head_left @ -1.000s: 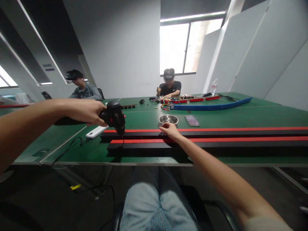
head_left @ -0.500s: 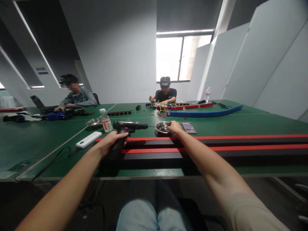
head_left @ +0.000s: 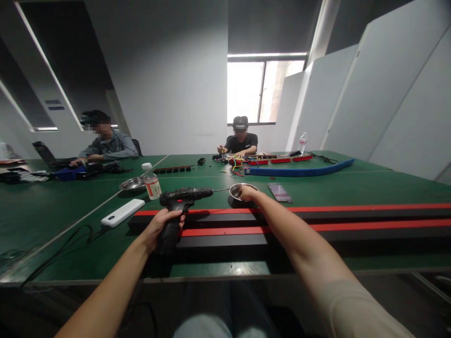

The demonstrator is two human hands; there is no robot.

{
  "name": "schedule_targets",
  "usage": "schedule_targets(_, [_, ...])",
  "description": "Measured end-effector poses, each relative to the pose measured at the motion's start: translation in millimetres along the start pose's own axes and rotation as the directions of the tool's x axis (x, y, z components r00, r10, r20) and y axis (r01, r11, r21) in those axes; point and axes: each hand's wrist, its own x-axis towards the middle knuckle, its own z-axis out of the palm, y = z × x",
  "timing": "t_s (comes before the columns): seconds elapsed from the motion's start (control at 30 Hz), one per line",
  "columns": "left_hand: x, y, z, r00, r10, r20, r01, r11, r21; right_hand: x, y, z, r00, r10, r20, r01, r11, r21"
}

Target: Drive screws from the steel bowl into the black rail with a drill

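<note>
My left hand [head_left: 165, 226] is wrapped round the grip of a black cordless drill [head_left: 181, 198]. The drill lies level above the near bars, its long thin bit pointing right, the tip close to the rim of a small steel bowl [head_left: 233, 201]. Into that bowl reach the bunched fingers of my right hand [head_left: 248, 192]. What they pinch, if anything, is hidden. Below both hands, two long black bars with red top strips [head_left: 225, 232] run side by side along the table. A phone [head_left: 280, 192] lies just right of the bowl.
Left of the drill stand a labelled bottle [head_left: 152, 185], a second steel bowl [head_left: 132, 184] and a white power bank [head_left: 122, 212] with a cable. A blue curved strip [head_left: 299, 172] and coloured wires lie farther back. Two people sit across the green table [head_left: 352, 188].
My right hand has moved from the bowl's right rim to inside it, fingers lower. The left hand still holds the drill, slightly lower in view. The whole view has shifted a little.
</note>
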Motion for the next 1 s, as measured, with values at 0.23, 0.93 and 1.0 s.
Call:
schedule_targets(0.23, [-0.9,0.2,2.6,0.999,-0.032,0.017,0.031,0.998,0.052,-8.1,-3.5,-4.3,0.999,0.048,-0.023,-0.051,0.982,-0.182])
schedule_targets(0.93, [-0.8,-5.0,-0.5,0.999,0.008,0.048,-0.012,0.996,0.09,-94.2,-36.7,-10.3,0.986,0.03,-0.165,0.07,0.822,0.566])
schedule_targets(1.0, [-2.2,-4.5,-0.4,0.998,0.004,0.056,-0.01,0.995,0.104,-110.3,-35.7,-4.6,0.983,0.083,-0.165,0.047,0.752,0.657])
